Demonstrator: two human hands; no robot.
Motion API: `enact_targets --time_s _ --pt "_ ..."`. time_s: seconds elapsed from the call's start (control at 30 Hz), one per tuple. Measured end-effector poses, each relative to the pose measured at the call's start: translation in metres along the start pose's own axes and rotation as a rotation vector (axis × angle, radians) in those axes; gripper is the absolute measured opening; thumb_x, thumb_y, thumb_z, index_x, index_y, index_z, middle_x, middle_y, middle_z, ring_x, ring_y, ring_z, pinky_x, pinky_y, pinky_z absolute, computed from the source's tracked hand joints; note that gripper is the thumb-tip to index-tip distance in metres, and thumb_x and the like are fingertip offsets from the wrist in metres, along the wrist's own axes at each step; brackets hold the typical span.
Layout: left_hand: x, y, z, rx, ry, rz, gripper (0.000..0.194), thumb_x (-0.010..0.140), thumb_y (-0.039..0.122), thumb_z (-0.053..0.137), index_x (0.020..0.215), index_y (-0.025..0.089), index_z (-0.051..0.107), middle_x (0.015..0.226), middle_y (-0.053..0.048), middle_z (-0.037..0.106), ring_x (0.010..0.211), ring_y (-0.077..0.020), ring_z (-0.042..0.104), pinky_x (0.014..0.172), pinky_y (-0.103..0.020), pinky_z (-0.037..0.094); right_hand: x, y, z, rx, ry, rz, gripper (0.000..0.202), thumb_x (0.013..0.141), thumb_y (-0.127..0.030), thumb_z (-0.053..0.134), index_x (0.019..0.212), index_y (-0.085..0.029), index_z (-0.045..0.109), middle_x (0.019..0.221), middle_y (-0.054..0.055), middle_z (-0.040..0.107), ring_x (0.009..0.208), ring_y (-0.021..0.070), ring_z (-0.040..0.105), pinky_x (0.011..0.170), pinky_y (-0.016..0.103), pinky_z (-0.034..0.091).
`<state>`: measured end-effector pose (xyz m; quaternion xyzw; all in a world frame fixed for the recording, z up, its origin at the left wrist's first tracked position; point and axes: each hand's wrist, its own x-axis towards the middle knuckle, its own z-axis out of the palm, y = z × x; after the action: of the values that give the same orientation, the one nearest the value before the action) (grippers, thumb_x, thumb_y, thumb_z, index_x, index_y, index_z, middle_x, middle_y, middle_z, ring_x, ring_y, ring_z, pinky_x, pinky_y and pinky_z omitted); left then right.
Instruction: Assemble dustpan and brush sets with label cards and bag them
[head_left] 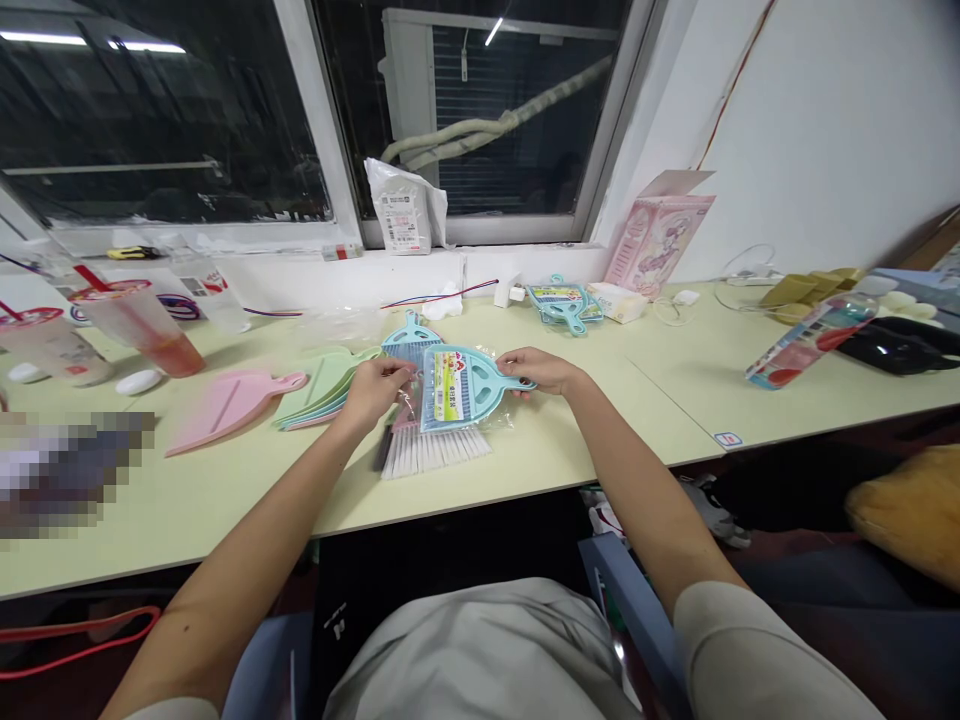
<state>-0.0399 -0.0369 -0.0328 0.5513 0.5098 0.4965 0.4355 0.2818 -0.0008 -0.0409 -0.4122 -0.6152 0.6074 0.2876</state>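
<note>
My right hand (546, 371) is closed around the handle of a light blue dustpan (489, 385), which has a yellow and white label and lies in clear plastic film. At the dustpan's left side, my left hand (377, 398) pinches the film's edge (409, 405). Under the dustpan are hand brushes, one with white bristles (431, 453) pointing toward me. A blue brush (411, 335) shows just behind. Left of my left hand lie a stack of green dustpans (324, 385), with other colours beneath, and a pink dustpan (231, 405).
Packaged blue dustpan sets (566, 306) lie at the back beside a pink box (658, 235). Drink cups (142, 325) and a white mouse-like object (139, 382) are at the left. A patterned bottle (814, 340) stands right. The table's front edge (525, 497) runs near my lap.
</note>
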Motion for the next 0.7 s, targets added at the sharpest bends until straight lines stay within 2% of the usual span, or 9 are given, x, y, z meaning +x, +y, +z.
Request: enact_targets --time_s 0.13,0.2,0.3,0.4,0.47,0.57,0.6,0.63,0.7 --pt "0.0 -0.003 -0.001 0.124 -0.017 0.033 0.027 0.072 0.033 0.082 0.093 0.016 0.079 0.077 -0.004 0.071 0.057 -0.0178 0.06 0.054 -0.031 0.048 -0.01 -0.008 0.006 0.015 -0.209 0.059 0.055 0.071 -0.032 0.092 0.118 -0.017 0.069 0.082 0.006 0.079 0.064 0.0195 0.073 0.053 0.027 0.06" --pt "-0.001 -0.005 -0.001 0.261 -0.032 0.149 0.036 0.069 0.033 0.086 0.101 0.019 0.08 0.086 -0.003 0.073 0.064 -0.0188 0.062 0.061 -0.031 0.049 -0.017 -0.015 0.008 -0.024 -0.281 0.108 0.06 0.07 -0.03 0.092 0.124 -0.017 0.068 0.084 0.006 0.079 0.067 0.0196 0.075 0.058 0.027 0.062" --pt "0.001 -0.011 -0.002 0.517 -0.074 0.345 0.041 0.073 0.031 0.082 0.113 0.022 0.079 0.101 -0.005 0.073 0.079 -0.0215 0.065 0.077 -0.032 0.051 -0.024 -0.022 0.008 -0.097 -0.304 0.18 0.06 0.073 -0.035 0.09 0.126 -0.017 0.069 0.085 0.008 0.08 0.069 0.0197 0.075 0.065 0.029 0.063" --pt "0.005 -0.018 -0.002 0.663 -0.134 0.45 0.048 0.08 0.03 0.076 0.127 0.024 0.073 0.115 -0.007 0.07 0.088 -0.0237 0.066 0.086 -0.035 0.05 -0.022 -0.019 0.005 -0.147 -0.204 0.197 0.062 0.074 -0.042 0.09 0.125 -0.015 0.068 0.084 0.011 0.079 0.063 0.0205 0.073 0.062 0.032 0.063" --pt "0.005 -0.021 -0.001 0.698 -0.166 0.483 0.05 0.084 0.029 0.071 0.134 0.025 0.069 0.124 -0.008 0.068 0.093 -0.0248 0.066 0.089 -0.036 0.05 -0.015 -0.015 0.001 -0.216 -0.04 0.165 0.06 0.073 -0.043 0.091 0.121 -0.014 0.069 0.078 0.011 0.078 0.059 0.0202 0.07 0.056 0.03 0.059" --pt "0.002 -0.022 0.003 0.735 -0.192 0.512 0.051 0.089 0.027 0.065 0.14 0.026 0.065 0.132 -0.009 0.065 0.105 -0.0276 0.066 0.095 -0.038 0.049 -0.001 -0.011 -0.003 -0.319 0.294 -0.054 0.043 0.076 -0.038 0.089 0.108 -0.014 0.073 0.074 0.006 0.074 0.063 0.0171 0.067 0.057 0.025 0.054" --pt "0.001 -0.022 0.004 0.755 -0.194 0.53 0.051 0.09 0.027 0.064 0.141 0.026 0.064 0.134 -0.01 0.065 0.11 -0.0291 0.065 0.098 -0.038 0.049 0.005 -0.012 -0.002 -0.322 0.366 -0.151 0.036 0.077 -0.036 0.087 0.105 -0.016 0.074 0.077 0.005 0.074 0.068 0.0162 0.068 0.061 0.024 0.054" --pt "0.0 -0.022 0.005 0.778 -0.198 0.555 0.05 0.092 0.026 0.062 0.142 0.026 0.063 0.136 -0.01 0.064 0.115 -0.0305 0.064 0.099 -0.04 0.049 0.011 -0.014 0.0 -0.308 0.395 -0.232 0.032 0.078 -0.035 0.085 0.103 -0.017 0.075 0.08 0.004 0.074 0.073 0.0159 0.068 0.066 0.024 0.055" --pt "-0.001 -0.021 0.007 0.83 -0.218 0.615 0.05 0.095 0.025 0.056 0.145 0.026 0.06 0.14 -0.011 0.062 0.123 -0.0323 0.061 0.101 -0.042 0.048 0.026 -0.02 0.008 -0.268 0.35 -0.306 0.032 0.076 -0.032 0.086 0.103 -0.018 0.075 0.09 0.005 0.075 0.082 0.0168 0.07 0.074 0.026 0.056"
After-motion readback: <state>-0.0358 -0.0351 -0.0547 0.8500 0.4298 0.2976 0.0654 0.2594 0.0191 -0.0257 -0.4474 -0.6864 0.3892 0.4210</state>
